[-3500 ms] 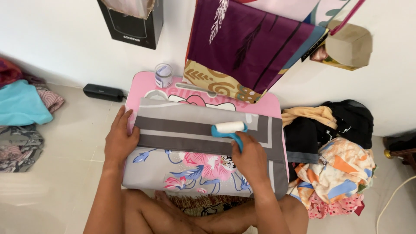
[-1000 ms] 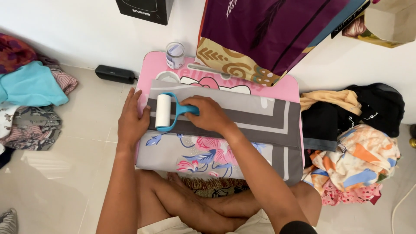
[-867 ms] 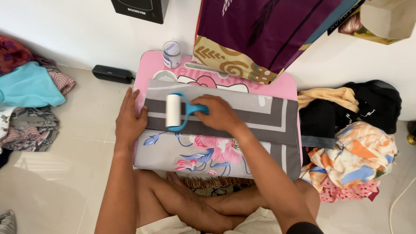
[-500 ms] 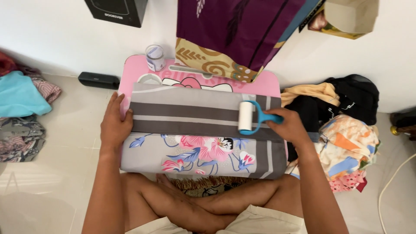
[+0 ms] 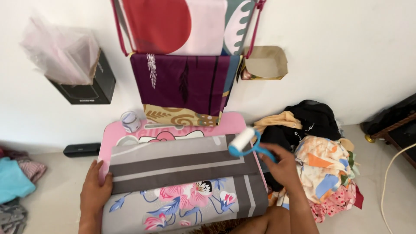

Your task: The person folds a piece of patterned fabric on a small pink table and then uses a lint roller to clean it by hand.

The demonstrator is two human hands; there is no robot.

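A folded grey cloth with dark stripes and pink flowers lies across a small pink table. My left hand rests flat on the cloth's left edge. My right hand holds a lint roller with a blue handle and white roll, lifted off the cloth above its right end.
A pile of mixed clothes lies on the floor at right. Patterned cloths hang on the wall above the table. A small clear cup stands at the table's back left. A black box with plastic bags hangs at left; more clothes lie far left.
The roller ran left to right along the cloth and has now lifted off past its right end. My view tilted up toward the wall. My left hand stayed on the left edge.
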